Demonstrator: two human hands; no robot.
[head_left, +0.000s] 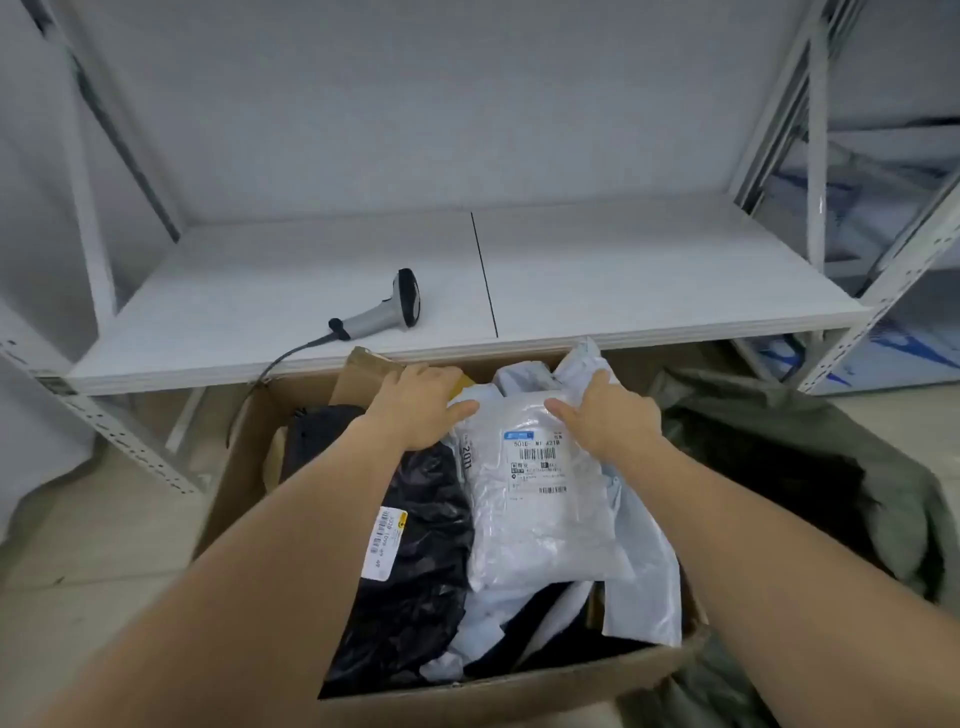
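Note:
A white plastic mailer parcel (535, 499) with a printed address label lies on top of the pile inside a cardboard box (519, 691). My left hand (415, 405) lies at the parcel's far left corner, thumb stretched toward it, fingers reaching over a brown packet behind. At the far right corner my right hand (608, 415) lies on the white parcel, thumb pointing inward. Whether the fingers of either hand curl under an edge is hidden. A black bag parcel (415, 587) with a white and yellow label lies under my left forearm.
A grey barcode scanner (387, 306) with a cable lies on the white shelf board (623, 280) just beyond the box. Metal rack uprights stand at both sides. A dark green sack (810, 457) gapes open on the right. More pale and dark parcels fill the box.

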